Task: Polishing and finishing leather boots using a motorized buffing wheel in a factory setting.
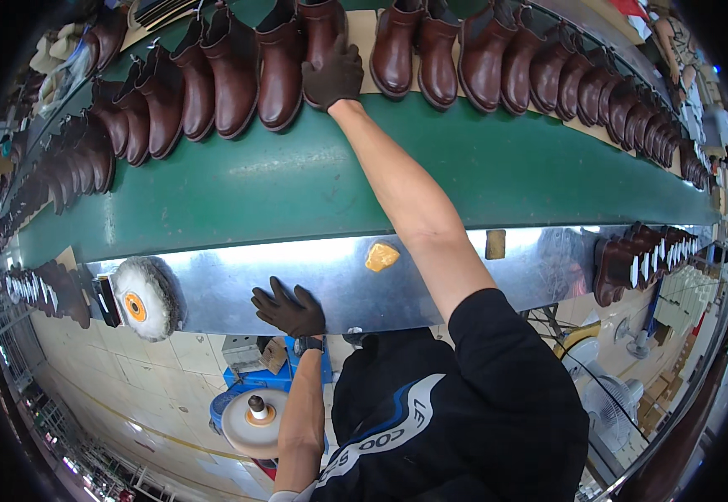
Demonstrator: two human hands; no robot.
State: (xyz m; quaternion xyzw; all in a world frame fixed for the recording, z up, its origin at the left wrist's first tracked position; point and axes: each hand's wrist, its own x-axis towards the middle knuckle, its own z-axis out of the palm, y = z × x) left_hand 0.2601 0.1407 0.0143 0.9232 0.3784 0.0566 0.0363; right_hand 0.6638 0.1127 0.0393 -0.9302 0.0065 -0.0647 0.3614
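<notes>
My right hand (332,75), in a dark glove, reaches far across the green conveyor belt (297,180) and rests on the toe of a brown ankle boot (320,33) in the long row of boots. My left hand (289,308), also gloved, lies flat with fingers spread on the shiny metal ledge (238,284) at the near side of the belt, holding nothing. A wristwatch sits on that wrist.
A fluffy white buffing wheel (145,297) with an orange hub spins-mount at the ledge's left; a second disc (253,421) sits lower. A yellow wax lump (381,255) lies on the ledge. More brown boots (632,263) stand at the right, a fan (615,397) below.
</notes>
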